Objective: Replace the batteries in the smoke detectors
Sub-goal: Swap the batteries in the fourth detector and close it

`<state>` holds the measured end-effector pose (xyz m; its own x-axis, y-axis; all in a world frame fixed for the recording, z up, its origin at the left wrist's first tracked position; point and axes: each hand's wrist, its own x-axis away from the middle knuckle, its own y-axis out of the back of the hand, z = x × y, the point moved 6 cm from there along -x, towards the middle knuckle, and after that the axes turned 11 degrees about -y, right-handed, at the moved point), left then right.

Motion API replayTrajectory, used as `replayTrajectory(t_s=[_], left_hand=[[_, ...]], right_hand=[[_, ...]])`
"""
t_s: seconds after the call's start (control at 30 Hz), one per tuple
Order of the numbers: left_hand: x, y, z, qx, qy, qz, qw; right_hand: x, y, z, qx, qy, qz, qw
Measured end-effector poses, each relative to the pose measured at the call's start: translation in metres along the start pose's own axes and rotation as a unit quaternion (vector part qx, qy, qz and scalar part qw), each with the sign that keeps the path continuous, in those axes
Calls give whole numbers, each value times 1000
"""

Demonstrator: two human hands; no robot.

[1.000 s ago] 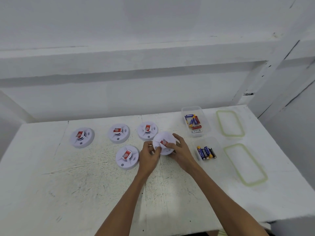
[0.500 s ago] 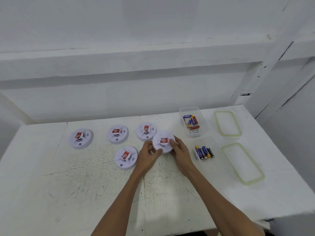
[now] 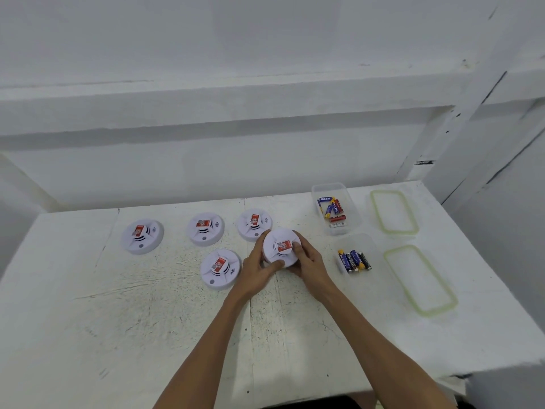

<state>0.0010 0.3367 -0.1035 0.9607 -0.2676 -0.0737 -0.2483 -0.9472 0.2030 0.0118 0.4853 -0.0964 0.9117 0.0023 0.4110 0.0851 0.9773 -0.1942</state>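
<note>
White plastic, round and domed, the smoke detector in my grip has a red label at its middle and dark curved slits beside it. It sits a little toward 1 o'clock from the middle of the table, its face tipped toward me. My left hand grips its rim from 7 o'clock with the thumb along the near edge. My right hand curls round it from 4 o'clock, so both hands are clamped on it, close together.

A first detector, a second detector and a third detector lie in a row from 9 toward 11 o'clock, the third just behind my left fingers. A fourth detector lies at 8 o'clock, just beside my left hand.

At 3 o'clock a clear near box holds dark batteries, and a far box at 1 o'clock holds mixed batteries. Two green-rimmed lids lie beyond them, near the table's right edge. Scratched bare table stretches toward 7 o'clock.

My palms hide the smoke detector's underside, and I cannot tell whether it touches the table. The label print is too small to read.
</note>
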Motion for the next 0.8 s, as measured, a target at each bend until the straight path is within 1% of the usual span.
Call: replayTrajectory(t_s=[0.33,0.53,0.67,0.8], left_hand=[[1,1,6,-3,5,10,1000],[2,2,5,-20,14,30,999],[3,5,5,-43,-9,4,999],[3,6,3,-34,-23,0,999]], right_hand=[[-3,-1,-3,-4,-2,-2,1000],[0,0,-4,-19,-5,7,1000],[1,1,-6,-31,-5,4,1000],[-1,4,-9,-43,-3,-24,999]])
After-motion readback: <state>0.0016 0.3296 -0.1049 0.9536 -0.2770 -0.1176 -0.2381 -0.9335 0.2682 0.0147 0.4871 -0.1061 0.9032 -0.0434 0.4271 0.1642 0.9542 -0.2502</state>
